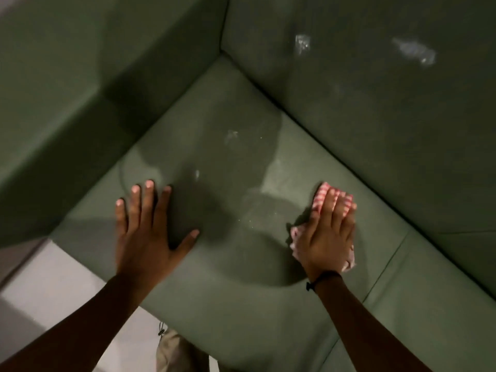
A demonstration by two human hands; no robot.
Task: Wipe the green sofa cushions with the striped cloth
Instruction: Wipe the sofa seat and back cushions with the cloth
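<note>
Dim, green-tinted indoor light. White glare patches on back cushion (413,49) at 1 o'clock, small glints on seat cushion (230,135) at centre. Dark soft-edged shadows pool on the seat between left hand (145,237) and right hand (327,237). Whole frame soft, slightly motion-blurred; wide-angle bending toward edges. Floor (67,277) at 8 o'clock brighter.

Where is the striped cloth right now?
Head view, right of centre: the striped cloth lies on the seat cushion, pressed flat under the right hand, near the backrest.

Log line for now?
wiping | right hand presses striped cloth on seat cushion | left hand flat on it | white smears on backrest
</note>
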